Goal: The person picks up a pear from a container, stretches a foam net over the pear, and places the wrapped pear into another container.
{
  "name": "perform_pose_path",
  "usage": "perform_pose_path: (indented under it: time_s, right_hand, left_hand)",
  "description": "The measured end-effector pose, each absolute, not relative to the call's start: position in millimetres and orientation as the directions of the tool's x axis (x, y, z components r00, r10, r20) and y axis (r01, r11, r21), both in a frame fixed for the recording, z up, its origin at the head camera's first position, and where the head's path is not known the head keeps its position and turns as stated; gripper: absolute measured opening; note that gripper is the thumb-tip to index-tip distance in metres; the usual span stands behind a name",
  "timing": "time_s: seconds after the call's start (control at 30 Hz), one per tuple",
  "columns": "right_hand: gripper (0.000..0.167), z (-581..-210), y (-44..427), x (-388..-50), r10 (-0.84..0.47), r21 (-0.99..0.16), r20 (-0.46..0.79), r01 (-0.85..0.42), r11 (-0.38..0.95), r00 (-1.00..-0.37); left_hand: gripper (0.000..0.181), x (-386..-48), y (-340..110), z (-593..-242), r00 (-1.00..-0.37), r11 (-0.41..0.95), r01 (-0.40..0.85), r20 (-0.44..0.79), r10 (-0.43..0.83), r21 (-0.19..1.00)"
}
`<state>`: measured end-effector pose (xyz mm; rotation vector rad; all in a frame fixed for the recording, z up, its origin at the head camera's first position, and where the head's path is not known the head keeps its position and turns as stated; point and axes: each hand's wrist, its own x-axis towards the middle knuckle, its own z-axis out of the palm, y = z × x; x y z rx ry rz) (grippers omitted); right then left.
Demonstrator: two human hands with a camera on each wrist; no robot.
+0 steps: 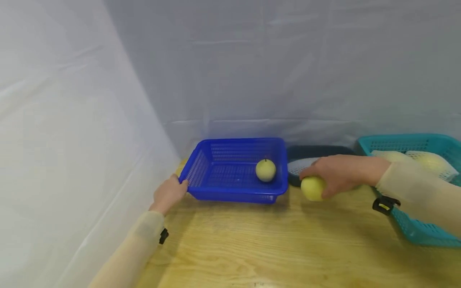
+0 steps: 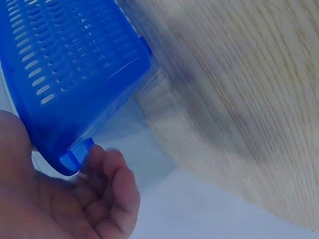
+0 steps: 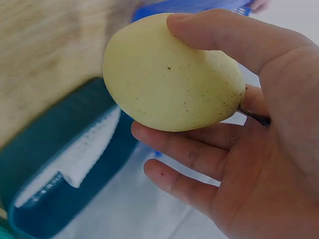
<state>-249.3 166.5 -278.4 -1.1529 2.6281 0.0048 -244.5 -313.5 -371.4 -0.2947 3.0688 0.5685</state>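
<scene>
My right hand [image 1: 338,174] grips a pale yellow pear [image 3: 172,74] between thumb and fingers, its dark stem pointing toward the palm in the right wrist view. The pear is held just right of a blue plastic basket [image 1: 230,196], in front of a dark container. Inside the basket, toward its right side, sits another pear [image 1: 265,171] with its stem up. My left hand [image 1: 169,195] holds the basket's near left corner; in the left wrist view its fingers [image 2: 119,186] curl under the rim.
A dark green container [image 3: 55,124] holding white foam netting [image 1: 300,165] stands between the blue basket and a teal basket [image 1: 428,230]. Netted fruits [image 1: 433,163] lie in the teal one. Plastic sheeting [image 1: 270,80] hangs behind the wooden table [image 1: 252,248] and along its left.
</scene>
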Motion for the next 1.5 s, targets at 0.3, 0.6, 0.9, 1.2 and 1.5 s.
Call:
perform_pose_path:
  time_s: [0.3,0.6,0.9,1.2,1.5]
  right_hand:
    - [0.062,-307,170,-253,-0.73,-0.147,-0.251,-0.721,0.677,-0.635]
    - [0.063,-326,174,-252,-0.708,-0.149,-0.262,-0.698,0.701,-0.655]
    - [0.063,-337,179,-259,-0.679,-0.18,-0.296,-0.659,0.731,-0.672]
    - [0.066,-349,182,-263,-0.646,-0.183,-0.299,-0.622,0.762,-0.703]
    - [0.062,-360,185,-264,-0.595,-0.222,-0.297,-0.553,0.803,-0.746]
  left_hand:
    - [0.05,-246,-312,-374,-0.974,0.937,-0.148,0.119,-0.194,0.317]
    - [0.049,-247,-299,-373,-0.945,0.954,-0.059,0.291,-0.147,0.293]
    - [0.03,-239,-247,-370,-0.877,0.951,0.174,0.479,0.032,0.256]
    - [0.015,-226,-180,-366,-0.772,0.873,0.444,0.581,0.26,0.199]
    - [0.009,-212,-126,-374,-0.661,0.765,0.63,0.611,0.436,0.135]
